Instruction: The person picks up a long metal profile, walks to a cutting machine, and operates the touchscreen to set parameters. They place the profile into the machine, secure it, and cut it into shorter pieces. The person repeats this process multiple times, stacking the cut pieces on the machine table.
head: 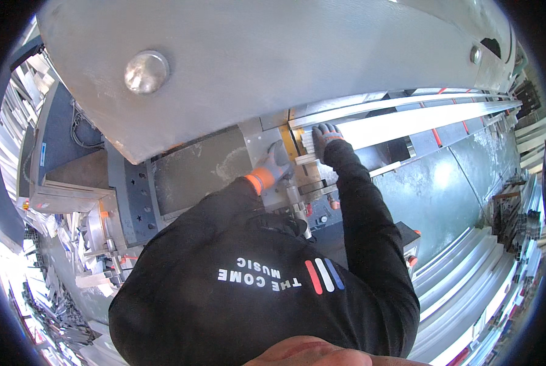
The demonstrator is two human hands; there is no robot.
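Note:
My right hand (326,137), in a grey glove, lies over the near ends of a bundle of long, pale metal profiles (392,127). Its fingers bend over the bundle's far side. My left hand (273,168) wears a grey glove with an orange cuff. It is over a bare metal plate (260,137), just left of a yellow strip (289,142) and apart from the profile ends. Its fingertips are blurred, and whether it holds anything does not show. Another long profile (369,108) runs along the bundle's far side.
A large grey machine cover (254,55) with a domed metal knob (146,72) hangs over the far side. Red rollers (436,137) lie beneath the profiles. A metal cylinder (295,194) and a gauge (323,219) sit close to my body. More profiles (460,274) are stacked at right.

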